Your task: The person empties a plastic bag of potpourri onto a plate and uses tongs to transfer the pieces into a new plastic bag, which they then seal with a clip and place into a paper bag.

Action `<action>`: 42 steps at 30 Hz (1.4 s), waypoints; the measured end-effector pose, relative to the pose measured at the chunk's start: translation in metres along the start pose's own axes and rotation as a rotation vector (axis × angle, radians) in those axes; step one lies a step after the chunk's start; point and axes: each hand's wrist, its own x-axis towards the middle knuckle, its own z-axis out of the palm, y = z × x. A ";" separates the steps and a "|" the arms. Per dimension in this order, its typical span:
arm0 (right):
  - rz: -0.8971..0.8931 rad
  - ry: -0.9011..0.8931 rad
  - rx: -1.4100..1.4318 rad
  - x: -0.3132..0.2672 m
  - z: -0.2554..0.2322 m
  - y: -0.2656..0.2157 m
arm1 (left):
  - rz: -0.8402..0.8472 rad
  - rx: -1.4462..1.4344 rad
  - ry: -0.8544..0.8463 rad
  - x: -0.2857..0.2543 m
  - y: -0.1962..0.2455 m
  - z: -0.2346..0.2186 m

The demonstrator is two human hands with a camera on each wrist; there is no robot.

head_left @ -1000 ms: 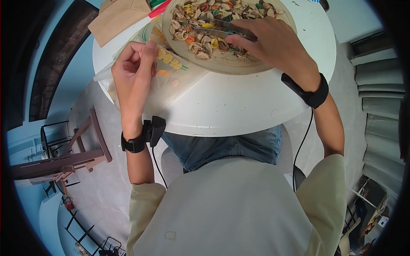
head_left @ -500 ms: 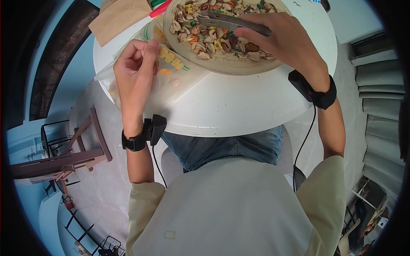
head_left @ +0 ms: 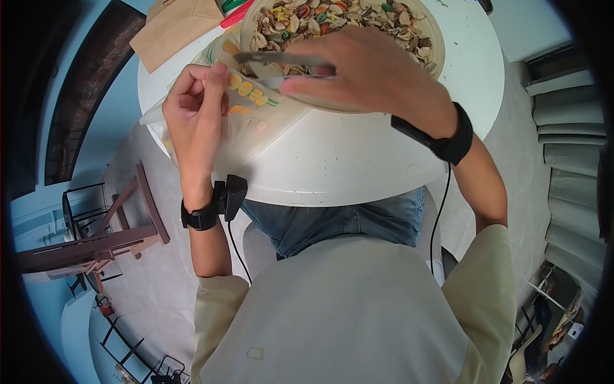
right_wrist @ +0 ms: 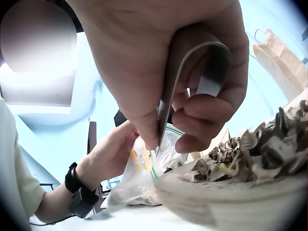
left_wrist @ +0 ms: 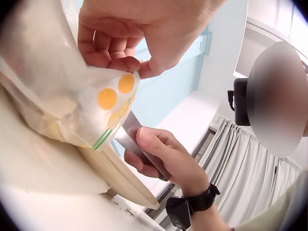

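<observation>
My left hand (head_left: 198, 112) pinches the edge of a clear zip bag (left_wrist: 53, 91) printed with orange dots; the bag's mouth has a green zip line. My right hand (head_left: 377, 70) grips bent metal tongs (right_wrist: 214, 72), thumb on one arm and fingers round the other. Their tips reach the bag's mouth beside my left fingers; what lies between the tips is hidden. Under my right hand stands a wide shallow bowl (right_wrist: 192, 204) heaped with potpourri (head_left: 352, 16), dried brown slices mixed with orange, yellow and green bits. Pale contents show faintly through the bag.
A brown paper bag (head_left: 176, 32) lies at the back left of the round white table (head_left: 358, 153). Red strips (head_left: 236, 14) lie between it and the bowl. Small crumbs dot the tabletop. A brown wooden frame (head_left: 144, 201) stands on the floor at left.
My right hand has swung left with the tongs, from over the bowl to the bag's mouth. My left hand stays in place, pinching the bag.
</observation>
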 end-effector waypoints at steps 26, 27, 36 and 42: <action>0.075 0.019 -0.211 -0.015 -0.016 0.038 | -0.006 0.026 -0.021 0.000 -0.004 0.002; 0.020 0.042 -0.260 -0.014 -0.018 0.038 | -0.008 0.030 -0.020 0.000 -0.004 0.002; 0.051 -0.024 -0.067 -0.001 -0.019 0.019 | -0.018 0.030 0.007 -0.002 -0.002 0.002; -0.149 0.117 0.043 0.011 0.009 0.005 | 0.015 0.000 0.034 -0.001 0.003 0.001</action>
